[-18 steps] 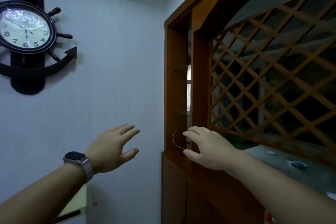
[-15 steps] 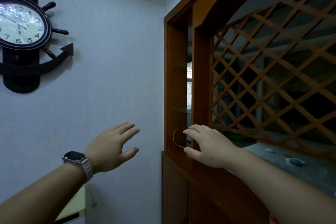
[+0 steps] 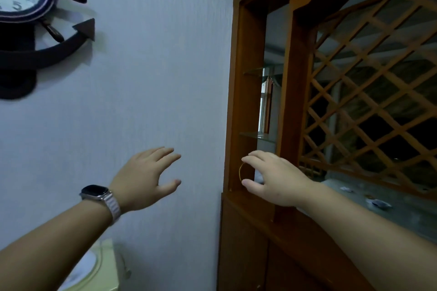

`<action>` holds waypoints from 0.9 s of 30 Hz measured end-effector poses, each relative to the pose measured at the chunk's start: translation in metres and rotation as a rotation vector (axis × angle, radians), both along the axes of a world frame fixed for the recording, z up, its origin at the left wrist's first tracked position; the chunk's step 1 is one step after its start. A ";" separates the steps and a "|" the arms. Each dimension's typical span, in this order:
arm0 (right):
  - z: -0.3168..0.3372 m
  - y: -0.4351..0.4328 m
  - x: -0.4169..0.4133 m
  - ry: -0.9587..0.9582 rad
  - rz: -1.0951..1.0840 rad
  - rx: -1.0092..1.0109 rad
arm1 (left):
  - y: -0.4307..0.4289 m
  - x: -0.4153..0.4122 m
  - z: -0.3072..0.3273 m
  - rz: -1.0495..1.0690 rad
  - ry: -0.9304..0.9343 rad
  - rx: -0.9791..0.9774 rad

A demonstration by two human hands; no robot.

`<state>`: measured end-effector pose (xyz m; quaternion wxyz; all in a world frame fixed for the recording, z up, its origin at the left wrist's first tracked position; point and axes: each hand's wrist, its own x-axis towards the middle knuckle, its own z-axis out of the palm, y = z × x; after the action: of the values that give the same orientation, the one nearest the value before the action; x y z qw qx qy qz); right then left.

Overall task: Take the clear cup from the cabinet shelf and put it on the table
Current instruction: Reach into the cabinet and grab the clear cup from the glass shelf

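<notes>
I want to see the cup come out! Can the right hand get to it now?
Probably yes. The right hand is open at the cabinet opening, fingers curled round the clear cup, whose gold rim shows; nothing blocks it.

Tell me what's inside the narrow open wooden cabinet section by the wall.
Two glass shelves, both looking bare, and a clear cup with a gold rim at the bottom. The right hand covers most of the cup.
</notes>
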<state>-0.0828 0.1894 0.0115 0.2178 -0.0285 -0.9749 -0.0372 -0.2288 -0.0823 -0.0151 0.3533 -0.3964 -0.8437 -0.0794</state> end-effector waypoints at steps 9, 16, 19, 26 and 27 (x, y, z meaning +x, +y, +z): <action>-0.019 -0.008 -0.070 0.021 -0.010 0.014 | -0.006 -0.064 -0.013 -0.006 0.000 0.062; -0.033 0.023 -0.125 0.014 0.009 0.015 | 0.029 -0.114 -0.028 -0.021 0.012 0.023; -0.038 0.046 -0.158 0.028 0.012 0.041 | 0.052 -0.140 -0.034 -0.013 0.030 -0.011; -0.044 0.117 -0.241 0.000 0.019 -0.009 | 0.125 -0.225 -0.028 0.014 0.022 -0.052; -0.042 0.129 -0.252 -0.001 0.019 -0.008 | 0.137 -0.237 -0.027 0.016 0.026 -0.058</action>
<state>-0.3350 0.3186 -0.0306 0.2173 -0.0200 -0.9754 -0.0315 -0.4654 0.0544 -0.0419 0.3532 -0.4007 -0.8441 -0.0469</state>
